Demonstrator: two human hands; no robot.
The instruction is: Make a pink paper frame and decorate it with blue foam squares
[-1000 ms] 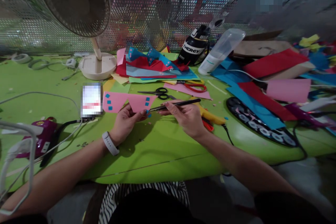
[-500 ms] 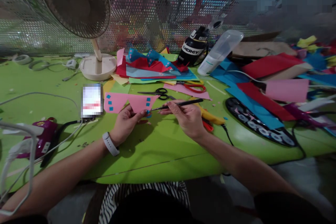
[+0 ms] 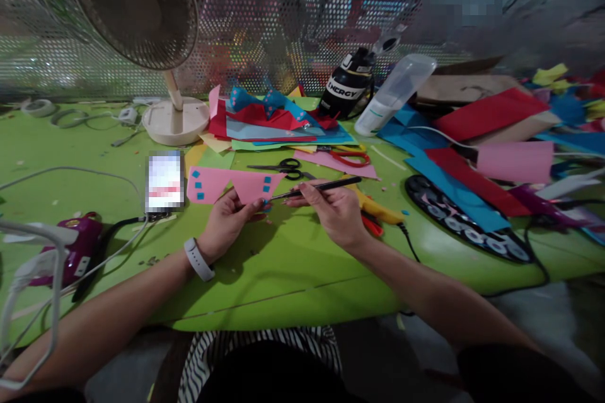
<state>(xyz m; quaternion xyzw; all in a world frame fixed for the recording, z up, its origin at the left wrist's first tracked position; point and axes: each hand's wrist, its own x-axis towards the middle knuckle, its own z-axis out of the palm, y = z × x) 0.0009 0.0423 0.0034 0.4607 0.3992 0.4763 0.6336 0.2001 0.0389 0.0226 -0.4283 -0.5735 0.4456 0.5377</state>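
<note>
Between its thumb and fingers, my left hand grips the lower edge of a pink paper piece with a V-shaped notch. Small blue squares are stuck in columns near both ends of the paper. A slim black pair of tweezers is pinched in my right hand. Its thin metal tip reaches the paper's lower right corner, beside my left thumb, where another bit of blue shows. Whether the tip grips that blue bit is too small to tell. Black-handled scissors lie just behind the paper.
A phone lies left of the paper, near a fan. Behind are stacked coloured papers, a black bottle and a clear bottle. A yellow tool with a cord and a black tray are at right.
The tweezers and my right hand have shifted very slightly left. My left hand and the pink paper stay in practically the same place.
</note>
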